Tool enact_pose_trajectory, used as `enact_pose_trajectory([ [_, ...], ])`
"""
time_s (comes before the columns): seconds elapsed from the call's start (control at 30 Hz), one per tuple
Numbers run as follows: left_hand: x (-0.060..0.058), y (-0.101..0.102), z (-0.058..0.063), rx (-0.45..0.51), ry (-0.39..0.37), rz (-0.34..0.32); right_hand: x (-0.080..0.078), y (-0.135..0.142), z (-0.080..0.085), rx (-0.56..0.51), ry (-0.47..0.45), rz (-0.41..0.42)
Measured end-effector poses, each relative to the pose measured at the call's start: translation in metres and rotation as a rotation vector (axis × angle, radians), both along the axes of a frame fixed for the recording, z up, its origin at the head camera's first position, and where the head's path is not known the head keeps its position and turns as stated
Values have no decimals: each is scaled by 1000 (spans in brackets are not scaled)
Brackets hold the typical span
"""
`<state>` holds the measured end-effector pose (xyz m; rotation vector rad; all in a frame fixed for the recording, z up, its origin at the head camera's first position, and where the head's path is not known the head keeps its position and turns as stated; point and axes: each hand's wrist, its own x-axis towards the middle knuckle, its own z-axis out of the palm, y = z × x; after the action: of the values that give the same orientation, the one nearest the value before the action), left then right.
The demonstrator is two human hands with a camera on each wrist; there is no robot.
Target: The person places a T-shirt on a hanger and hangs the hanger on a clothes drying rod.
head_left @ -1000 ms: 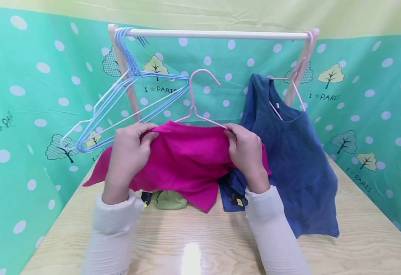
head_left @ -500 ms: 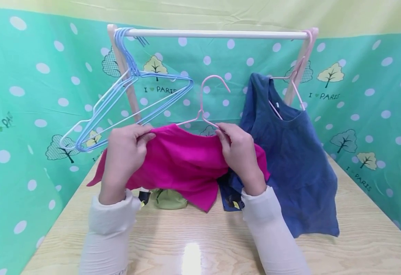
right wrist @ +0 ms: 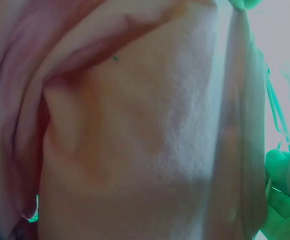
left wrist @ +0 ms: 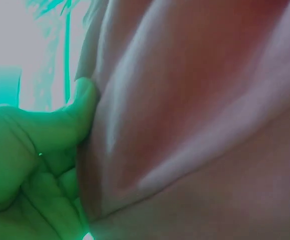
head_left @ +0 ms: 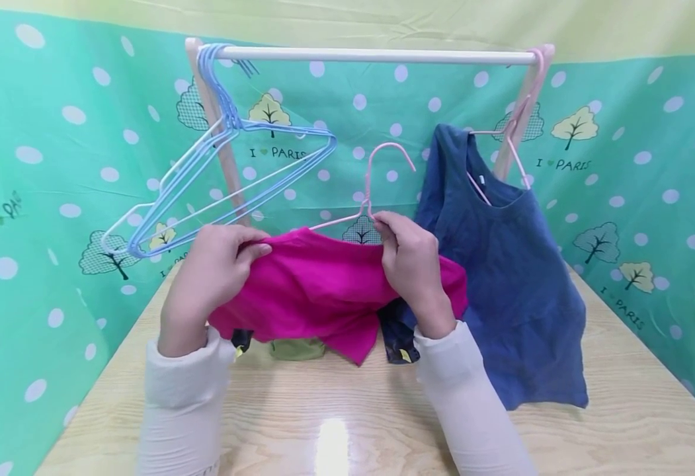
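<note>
In the head view a magenta garment (head_left: 323,277) hangs between both hands. My left hand (head_left: 210,271) pinches its upper left edge between thumb and fingers; the left wrist view shows that thumb pressed against the cloth (left wrist: 185,100). A pink hanger (head_left: 367,178) rises behind the garment, its hook free in the air and tilted right. With curled fingers my right hand (head_left: 409,261) grips the hanger just right of its neck, in front of the garment's right part. Cloth (right wrist: 134,135) fills most of the right wrist view. The hanger's lower part is hidden by the garment.
A rack with a white rail (head_left: 371,55) stands behind. Several blue hangers (head_left: 228,125) hang at its left. At its right, a navy tank top (head_left: 514,291) hangs on a pink hanger. Green cloth (head_left: 296,349) and dark cloth (head_left: 397,330) lie on the wooden table (head_left: 323,410).
The pink hanger has shifted right and down. My right hand has moved slightly left, closer to the hanger's neck. My left hand has gone slightly left and down with the garment's edge.
</note>
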<state>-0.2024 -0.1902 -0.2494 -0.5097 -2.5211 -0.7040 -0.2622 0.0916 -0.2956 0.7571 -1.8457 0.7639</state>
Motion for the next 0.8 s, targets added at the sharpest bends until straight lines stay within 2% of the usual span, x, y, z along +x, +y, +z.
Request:
enact_pose_trajectory([
  [0.27,6,-22,6,-34,-149,-36,-1,8,2,-35,-30,12],
  [0.47,10,-29,11,-37,-188,-7,-1,12,4,-85,-67,31],
  [0.63,10,-20,10,-27,-134,25,0,11,4,-86,-92,29],
  [0.7,10,-12,8,-7,-69,31,0,10,3,-78,-97,19],
  [0.8,8,4,4,0,69,28,1,8,2,-72,-104,8],
])
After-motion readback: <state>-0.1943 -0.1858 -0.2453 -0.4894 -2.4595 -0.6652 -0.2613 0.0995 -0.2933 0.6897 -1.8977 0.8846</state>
